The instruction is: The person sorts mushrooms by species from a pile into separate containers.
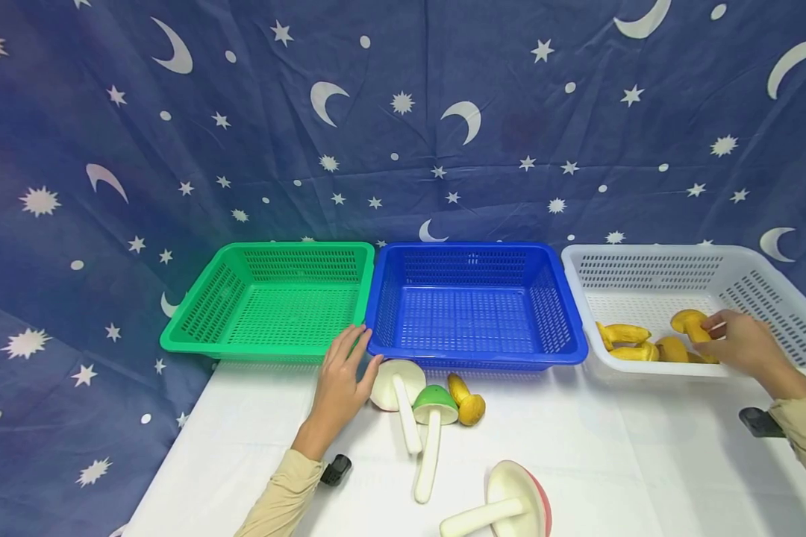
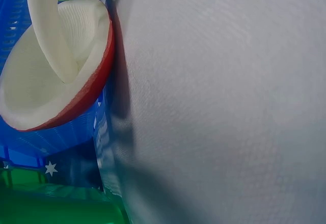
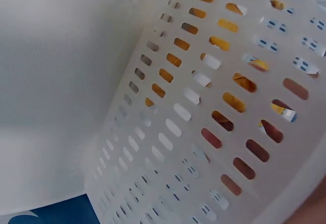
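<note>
At the white basket (image 1: 645, 272): yellow mushroom (image 1: 692, 327) pinched in the right hand (image 1: 745, 343)

Hands well apart. Right hand reaches over the near rim, thumb and fingers closed on the yellow mushroom, which is tilted, cap up and stem running down toward the near wall. Other yellow mushrooms (image 1: 628, 335) lie beside it, along the near side of the basket. Right wrist view gives only yellow patches through the slots; the grip itself is hidden there.

Left hand (image 1: 341, 380) holds nothing. Its fingers are extended near the adjoining rims of the green basket (image 1: 295, 309) and the blue basket (image 1: 466, 306), thumb just beside a red-capped mushroom (image 1: 398, 384). Contact with rim or cap: cannot tell.

On the desk (image 1: 604, 440): a green-capped mushroom (image 1: 435, 405) next to the red-capped one, a lone yellow mushroom (image 1: 466, 400) just beyond it, and a second red-capped mushroom (image 1: 520, 500) nearer the person.

Step in hand (judgement): handling yellow mushrooms at the white basket, probably setting one down among its like; one moment does not settle whether it goes in or comes out. If in, the next move calls for lowering the stem clear of the wall, then loosening the pinch without rolling the neighbours.
</note>
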`<state>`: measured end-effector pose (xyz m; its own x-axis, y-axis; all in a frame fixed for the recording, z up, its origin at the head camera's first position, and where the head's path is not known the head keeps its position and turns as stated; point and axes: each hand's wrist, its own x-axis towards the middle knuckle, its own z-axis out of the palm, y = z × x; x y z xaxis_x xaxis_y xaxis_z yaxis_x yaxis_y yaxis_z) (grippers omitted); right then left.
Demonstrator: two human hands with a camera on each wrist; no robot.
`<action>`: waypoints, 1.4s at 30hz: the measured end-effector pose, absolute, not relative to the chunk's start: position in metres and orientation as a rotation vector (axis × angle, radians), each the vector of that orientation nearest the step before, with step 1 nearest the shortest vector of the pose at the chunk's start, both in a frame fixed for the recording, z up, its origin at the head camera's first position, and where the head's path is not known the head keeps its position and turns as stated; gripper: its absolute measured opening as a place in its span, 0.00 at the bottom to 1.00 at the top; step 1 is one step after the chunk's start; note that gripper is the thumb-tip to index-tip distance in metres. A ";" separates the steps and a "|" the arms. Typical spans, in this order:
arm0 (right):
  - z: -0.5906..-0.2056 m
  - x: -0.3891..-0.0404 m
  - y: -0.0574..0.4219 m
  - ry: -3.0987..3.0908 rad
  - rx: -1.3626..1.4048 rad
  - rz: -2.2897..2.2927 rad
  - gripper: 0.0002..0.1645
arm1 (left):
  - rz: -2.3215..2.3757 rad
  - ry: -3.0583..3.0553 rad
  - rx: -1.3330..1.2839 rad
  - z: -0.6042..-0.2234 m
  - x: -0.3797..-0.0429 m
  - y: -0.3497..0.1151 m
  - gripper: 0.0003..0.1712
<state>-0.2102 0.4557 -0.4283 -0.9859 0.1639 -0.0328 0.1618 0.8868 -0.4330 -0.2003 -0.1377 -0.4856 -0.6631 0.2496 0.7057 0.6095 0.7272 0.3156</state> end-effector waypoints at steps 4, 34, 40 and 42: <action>-0.429 -0.211 0.456 -3.070 -0.289 0.690 0.33 | -0.719 -2.283 -0.645 -0.485 -0.200 -0.137 0.27; -0.412 -0.192 0.423 -2.899 -0.081 0.637 0.17 | -0.715 -2.266 -0.646 -0.486 -0.201 -0.138 0.26; -0.404 -0.181 0.399 -2.833 -0.023 0.618 0.16 | -0.718 -2.262 -0.650 -0.487 -0.201 -0.138 0.26; -0.400 -0.178 0.391 -2.802 0.020 0.615 0.15 | -0.722 -2.260 -0.649 -0.487 -0.201 -0.138 0.26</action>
